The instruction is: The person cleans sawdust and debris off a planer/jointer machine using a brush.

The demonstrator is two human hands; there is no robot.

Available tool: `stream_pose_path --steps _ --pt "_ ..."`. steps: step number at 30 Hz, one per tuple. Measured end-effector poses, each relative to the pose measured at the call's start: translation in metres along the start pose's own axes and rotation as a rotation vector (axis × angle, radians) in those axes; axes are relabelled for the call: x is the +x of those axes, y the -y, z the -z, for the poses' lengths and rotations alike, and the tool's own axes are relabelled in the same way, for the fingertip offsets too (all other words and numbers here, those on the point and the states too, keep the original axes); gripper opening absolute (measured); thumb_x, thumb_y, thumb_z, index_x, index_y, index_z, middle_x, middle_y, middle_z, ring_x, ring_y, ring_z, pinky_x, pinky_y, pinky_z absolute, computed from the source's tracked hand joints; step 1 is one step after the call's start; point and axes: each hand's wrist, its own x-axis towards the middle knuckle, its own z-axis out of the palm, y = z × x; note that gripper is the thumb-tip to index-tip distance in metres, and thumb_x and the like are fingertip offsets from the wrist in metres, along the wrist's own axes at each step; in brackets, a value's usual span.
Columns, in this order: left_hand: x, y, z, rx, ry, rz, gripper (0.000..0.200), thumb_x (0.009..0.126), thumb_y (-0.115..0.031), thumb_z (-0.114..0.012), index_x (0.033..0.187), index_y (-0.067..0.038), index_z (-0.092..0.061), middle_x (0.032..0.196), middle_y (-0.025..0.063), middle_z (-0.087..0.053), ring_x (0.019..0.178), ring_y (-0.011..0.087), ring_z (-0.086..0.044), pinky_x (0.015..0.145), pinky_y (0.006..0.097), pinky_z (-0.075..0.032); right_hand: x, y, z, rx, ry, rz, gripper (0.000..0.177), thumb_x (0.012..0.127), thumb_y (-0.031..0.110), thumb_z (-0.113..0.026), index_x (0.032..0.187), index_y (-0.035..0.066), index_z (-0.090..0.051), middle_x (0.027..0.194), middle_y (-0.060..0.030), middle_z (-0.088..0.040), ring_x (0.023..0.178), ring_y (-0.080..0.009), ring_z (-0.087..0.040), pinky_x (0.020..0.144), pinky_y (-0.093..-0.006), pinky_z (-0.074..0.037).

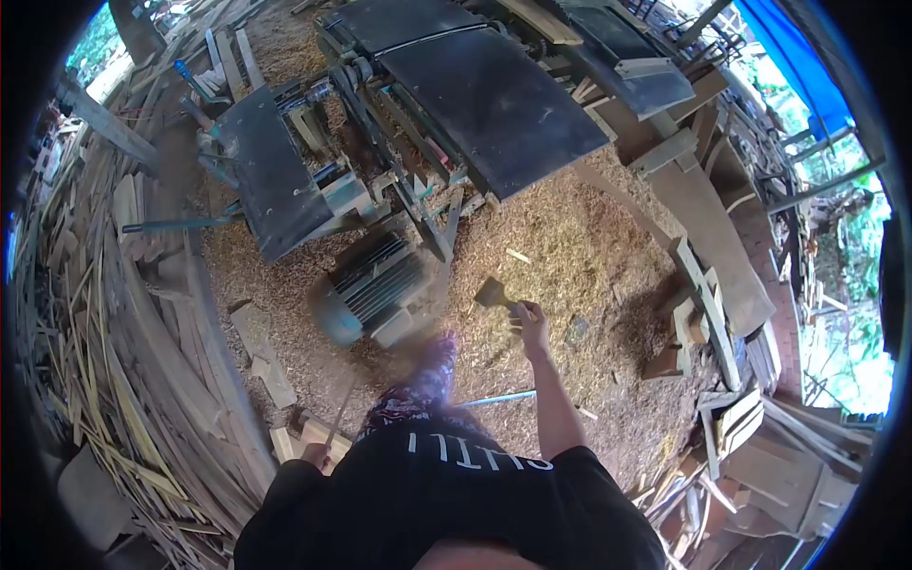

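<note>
My right hand [534, 332] is closed round the handle of a flat, wide-bristled brush [492, 292], held out over the shavings with its bristles toward the upper left. Low on the left, my left hand [316, 456] grips a thin wooden stick [341, 410] that points up and away from me; part of that hand is hidden by the sleeve. Between the hands and the machine sits a finned electric motor [380, 282], somewhat blurred, to the left of the brush and apart from it.
A woodworking machine with dark flat tables [494, 100] stands ahead. Sawdust and shavings [598, 247] cover the ground. Long wood offcuts [142, 313] pile up on the left, and boards [708, 237] lean at the right. A light blue rod [499, 398] lies near my legs.
</note>
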Motion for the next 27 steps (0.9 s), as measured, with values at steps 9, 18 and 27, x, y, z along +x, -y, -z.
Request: stream_pose_path --steps 9,18,27 --pt "-0.014 -0.013 -0.083 0.1 -0.024 0.125 0.02 0.088 -0.017 -0.059 0.087 0.002 -0.058 0.063 0.009 -0.053 0.049 0.0193 -0.053 0.038 0.0336 -0.039 0.206 0.024 -0.065 0.012 0.175 0.06 0.031 0.093 0.031 -0.06 0.116 0.011 -0.058 0.092 -0.0045 -0.068 0.078 -0.0132 -0.063 0.065 -0.028 -0.051" --pt "0.032 0.09 -0.168 0.093 -0.29 0.056 0.033 0.085 -0.026 -0.062 0.081 0.006 -0.064 0.06 0.0175 -0.061 0.052 0.027 -0.064 0.045 0.0404 -0.049 0.38 -0.049 -0.188 -0.092 0.46 -0.115 0.029 0.092 0.026 -0.062 0.11 0.003 -0.06 0.085 -0.0062 -0.067 0.064 -0.0112 -0.061 0.056 -0.0241 -0.05" --pt "0.021 0.129 -0.288 0.218 -0.664 -0.198 0.029 0.085 -0.028 -0.065 0.077 -0.001 -0.059 0.067 0.0152 -0.06 0.06 0.0252 -0.059 0.054 0.0391 -0.046 0.526 -0.129 -0.125 -0.085 0.426 0.147 0.021 0.094 0.023 -0.056 0.102 0.004 -0.058 0.086 -0.005 -0.063 0.064 -0.0099 -0.058 0.051 -0.0232 -0.046"
